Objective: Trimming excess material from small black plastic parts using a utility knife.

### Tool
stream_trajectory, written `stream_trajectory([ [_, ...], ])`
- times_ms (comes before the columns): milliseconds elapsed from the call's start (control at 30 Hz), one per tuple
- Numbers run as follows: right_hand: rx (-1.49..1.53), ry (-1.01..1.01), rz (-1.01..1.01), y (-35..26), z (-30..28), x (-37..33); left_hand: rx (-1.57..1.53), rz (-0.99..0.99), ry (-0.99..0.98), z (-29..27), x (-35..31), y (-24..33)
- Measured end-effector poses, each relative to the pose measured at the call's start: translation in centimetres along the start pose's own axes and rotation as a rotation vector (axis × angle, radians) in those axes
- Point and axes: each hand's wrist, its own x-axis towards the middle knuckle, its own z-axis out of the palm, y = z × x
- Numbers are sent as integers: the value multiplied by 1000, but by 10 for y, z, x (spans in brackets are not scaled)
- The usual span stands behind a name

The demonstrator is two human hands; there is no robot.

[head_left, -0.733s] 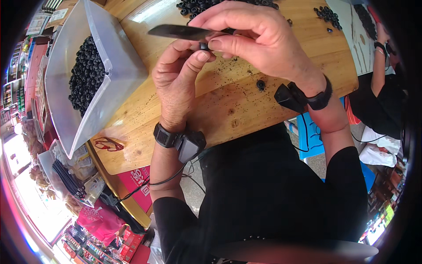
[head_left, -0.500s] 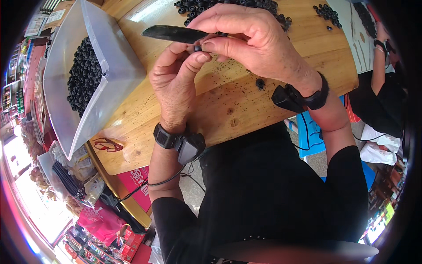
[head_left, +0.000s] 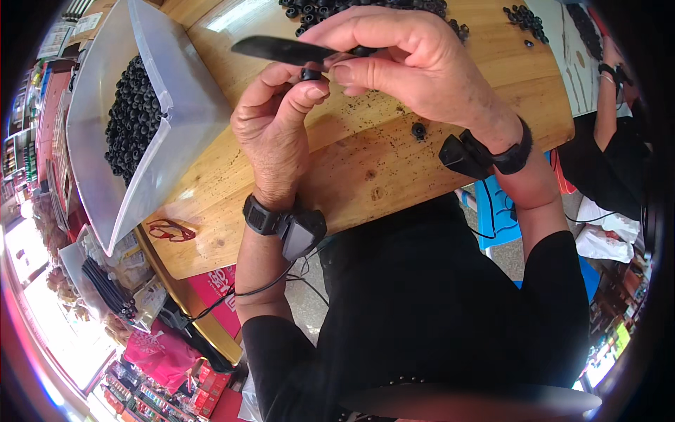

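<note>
Between thumb and fingertips, my left hand (head_left: 275, 119) pinches a small round black ring-like part (head_left: 309, 74). My right hand (head_left: 408, 70) is closed round the handle of a knife, and its dark blade (head_left: 281, 50) points left, just above the left fingertips. The handle is mostly hidden in the fingers. One loose black part (head_left: 418, 131) lies on the wooden table (head_left: 365, 172) below my right hand, among scattered dark crumbs. Beyond my hands spreads a heap of similar black parts (head_left: 320, 14).
A clear plastic bin (head_left: 200, 84) holding many black parts (head_left: 133, 119) stands at the left. Red-framed glasses (head_left: 171, 230) lie by the table's left edge. A smaller black pile (head_left: 526, 22) sits at the far right, near another person's arm (head_left: 606, 105). A blue stool (head_left: 498, 214) is below.
My left hand has moved slightly left and down with the black part, which shows more plainly. The knife and right hand have shifted slightly right, leaving a gap between the hands.
</note>
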Motion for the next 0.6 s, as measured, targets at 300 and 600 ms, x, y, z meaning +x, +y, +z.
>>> stream_trajectory([
  [300, -66, 34, 169, -9, 13, -7, 25, 0, 1, -3, -1, -1],
  [600, 644, 139, 1077, -30, -4, 9, 99, 16, -9, 1, -1, 0],
])
